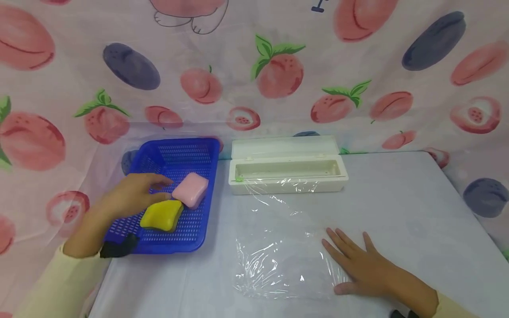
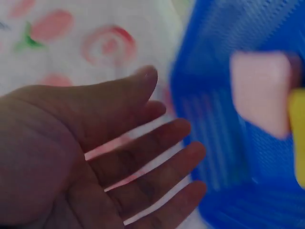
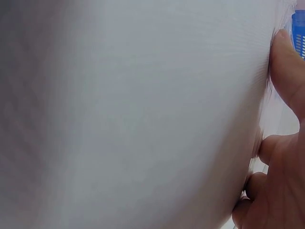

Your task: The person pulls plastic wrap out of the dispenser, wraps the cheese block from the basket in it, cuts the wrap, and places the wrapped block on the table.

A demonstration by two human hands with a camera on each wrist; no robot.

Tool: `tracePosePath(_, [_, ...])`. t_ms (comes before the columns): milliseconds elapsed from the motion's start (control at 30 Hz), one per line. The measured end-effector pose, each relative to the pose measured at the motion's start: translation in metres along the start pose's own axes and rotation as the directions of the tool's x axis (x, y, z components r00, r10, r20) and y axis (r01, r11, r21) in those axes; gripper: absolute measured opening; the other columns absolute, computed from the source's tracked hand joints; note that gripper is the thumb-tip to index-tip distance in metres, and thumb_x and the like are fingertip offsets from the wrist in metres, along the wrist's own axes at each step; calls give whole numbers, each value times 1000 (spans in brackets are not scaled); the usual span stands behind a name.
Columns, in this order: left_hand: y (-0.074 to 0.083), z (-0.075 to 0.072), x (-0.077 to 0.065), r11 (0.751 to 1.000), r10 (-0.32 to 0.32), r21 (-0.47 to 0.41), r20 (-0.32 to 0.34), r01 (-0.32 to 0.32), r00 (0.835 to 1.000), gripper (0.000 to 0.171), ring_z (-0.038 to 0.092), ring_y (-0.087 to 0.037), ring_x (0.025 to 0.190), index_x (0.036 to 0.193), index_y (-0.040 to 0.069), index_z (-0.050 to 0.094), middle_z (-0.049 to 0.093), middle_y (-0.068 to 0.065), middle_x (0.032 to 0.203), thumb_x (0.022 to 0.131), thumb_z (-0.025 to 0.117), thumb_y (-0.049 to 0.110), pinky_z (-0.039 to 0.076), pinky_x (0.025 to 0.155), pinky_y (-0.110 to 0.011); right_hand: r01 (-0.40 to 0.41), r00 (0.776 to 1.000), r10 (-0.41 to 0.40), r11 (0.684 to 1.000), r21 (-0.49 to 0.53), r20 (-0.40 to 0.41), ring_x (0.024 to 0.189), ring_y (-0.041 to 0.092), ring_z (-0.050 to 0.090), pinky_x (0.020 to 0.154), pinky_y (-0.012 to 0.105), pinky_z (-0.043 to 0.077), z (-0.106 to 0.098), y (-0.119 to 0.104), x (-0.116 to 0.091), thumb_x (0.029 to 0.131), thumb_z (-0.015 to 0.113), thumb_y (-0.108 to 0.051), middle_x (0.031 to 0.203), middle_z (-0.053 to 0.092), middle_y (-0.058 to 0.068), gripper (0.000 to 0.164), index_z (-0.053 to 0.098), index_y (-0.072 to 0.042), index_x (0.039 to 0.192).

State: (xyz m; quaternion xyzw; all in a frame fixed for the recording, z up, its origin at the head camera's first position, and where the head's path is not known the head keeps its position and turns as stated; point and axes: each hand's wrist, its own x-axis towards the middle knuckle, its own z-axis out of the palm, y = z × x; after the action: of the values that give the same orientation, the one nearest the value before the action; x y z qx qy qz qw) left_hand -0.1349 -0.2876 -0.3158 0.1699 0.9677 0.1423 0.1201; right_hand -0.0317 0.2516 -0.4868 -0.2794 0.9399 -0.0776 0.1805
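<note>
My left hand [image 1: 133, 194] reaches over the blue basket [image 1: 210, 198], its fingers and thumb spread apart with nothing between them. Just ahead of its fingertips lies a pink sponge-like block [image 1: 191, 190], and under its thumb a yellow one [image 1: 162, 215] with a darker underside. In the left wrist view both the pink block [image 2: 262, 93] and the yellow block [image 2: 298, 133] sit apart from the hand. With fingers spread, my right hand [image 1: 366, 267] rests on the white table at the right edge of a sheet of cling film [image 1: 274, 247].
Behind the film stands a white cling film dispenser box [image 1: 288, 185] with its lid [image 1: 284, 148] raised. The film runs from its front edge, where a small green piece [image 1: 239, 179] shows, across the white table [image 1: 417, 212]. A fruit-print cloth [image 1: 222, 53] hangs behind.
</note>
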Motion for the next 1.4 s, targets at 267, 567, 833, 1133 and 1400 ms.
tracePosePath(267, [-78,11,44,984,-165,-4,333,176,928,51,57,-48,124,132,1,65,64,-25,134,93,73,32,48,100,-65,9,1000,-8,1000,26,-19,158,37,12,110,84,7,0,0,-3,76,51,-89,174,8,5,112,20,-26,164])
tracePosePath(567, [-108,34,58,967,-242,31,442,255,864,48,59,-43,113,127,4,69,68,-20,124,88,80,28,48,100,-66,-7,1000,6,999,41,13,159,36,9,110,83,5,-3,-1,-1,75,52,-89,174,6,4,113,18,-28,164])
tracePosePath(833, [-111,36,58,968,-220,-17,431,252,875,36,63,-25,92,115,7,72,70,-9,106,88,81,29,59,90,-49,-11,1000,10,999,51,22,158,37,10,109,84,5,-5,-3,-1,75,55,-88,174,7,4,114,21,-26,164])
tracePosePath(1133, [-100,13,33,959,-125,-189,380,209,917,31,59,-19,82,101,8,64,62,-3,89,90,77,33,57,74,-34,-12,1000,11,998,62,20,158,38,11,109,85,5,-4,-3,-1,75,53,-89,174,8,5,113,22,-26,164])
tracePosePath(1400, [-41,-23,-5,978,-53,-195,95,71,994,24,57,-22,84,102,19,63,63,-3,93,94,72,40,51,68,-31,-13,1000,13,999,35,17,158,38,10,109,84,5,-2,-1,-1,75,50,-90,174,6,5,114,20,-27,164])
